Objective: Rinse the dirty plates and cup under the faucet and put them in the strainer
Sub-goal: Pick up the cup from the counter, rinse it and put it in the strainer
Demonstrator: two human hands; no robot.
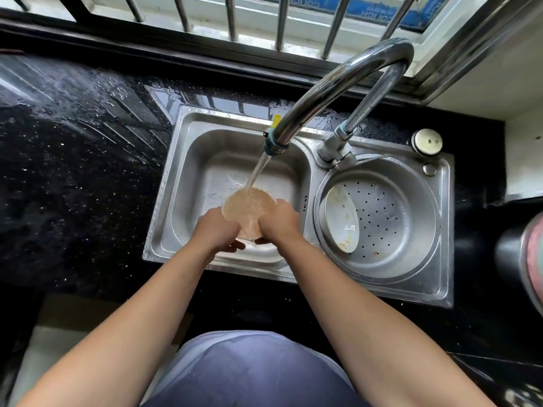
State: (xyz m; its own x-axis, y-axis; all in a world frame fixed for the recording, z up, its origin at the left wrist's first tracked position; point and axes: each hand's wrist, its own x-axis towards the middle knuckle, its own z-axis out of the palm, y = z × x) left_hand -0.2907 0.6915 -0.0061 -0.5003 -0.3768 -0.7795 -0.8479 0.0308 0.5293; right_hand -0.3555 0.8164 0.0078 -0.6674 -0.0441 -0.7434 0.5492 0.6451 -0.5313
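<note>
A plate [248,208] full of cloudy brownish water sits under the faucet [338,92] stream, above the left basin of the sink [188,148]. The left hand [219,230] and right hand [277,220] both grip its near rim. Right of the faucet, a stained white plate [342,220] leans inside the perforated strainer [390,212]

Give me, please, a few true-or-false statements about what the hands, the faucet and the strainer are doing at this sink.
1. Both the left hand and the right hand hold the plate. True.
2. The faucet is off. False: water runs onto the plate.
3. The strainer holds a plate leaning on its left wall. True.
4. A cup sits in the strainer. False: only that plate is there.
</note>
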